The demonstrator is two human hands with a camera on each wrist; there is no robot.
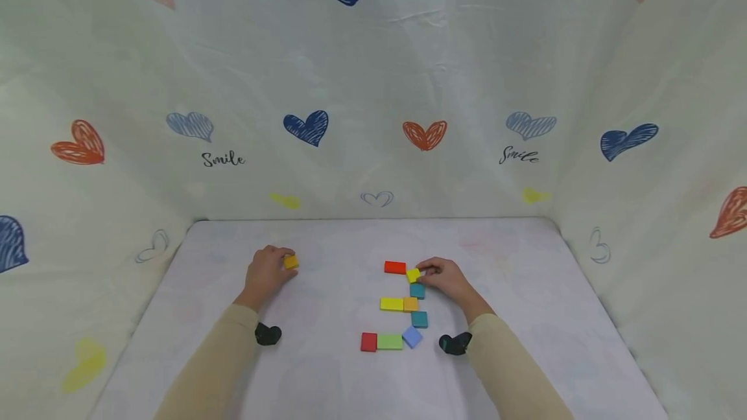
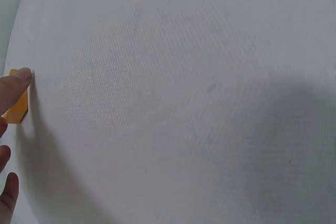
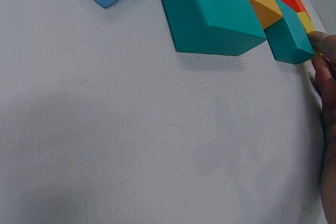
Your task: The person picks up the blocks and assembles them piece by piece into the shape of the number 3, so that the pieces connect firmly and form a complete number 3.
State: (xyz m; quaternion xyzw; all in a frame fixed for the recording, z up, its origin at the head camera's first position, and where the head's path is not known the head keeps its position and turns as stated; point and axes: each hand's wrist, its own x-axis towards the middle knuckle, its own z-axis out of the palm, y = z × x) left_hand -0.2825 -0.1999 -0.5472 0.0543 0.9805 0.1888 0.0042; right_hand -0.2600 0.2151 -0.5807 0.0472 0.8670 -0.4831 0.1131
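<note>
My left hand (image 1: 266, 275) pinches an orange-yellow block (image 1: 290, 262) between thumb and fingers on the left of the table; in the left wrist view the same block (image 2: 20, 109) shows at the left edge. Right of centre, my right hand (image 1: 446, 277) pinches a small yellow block (image 1: 413, 275), tilted between a red block (image 1: 395, 268) and a teal block (image 1: 417, 291). Below them lie a yellow oblong block (image 1: 391, 304), an orange block (image 1: 410, 304) and a second teal block (image 1: 419, 319). A turned blue block (image 1: 412, 337), a green block (image 1: 390, 341) and a red square block (image 1: 369, 342) form the nearest row.
The white table (image 1: 327, 381) carries the blocks in a shape like three bars joined on the right. Behind and beside it hangs a pale sheet (image 1: 350, 70) printed with hearts. A dark wrist device (image 1: 268, 334) sits by the left sleeve, another device (image 1: 455, 343) by the right sleeve.
</note>
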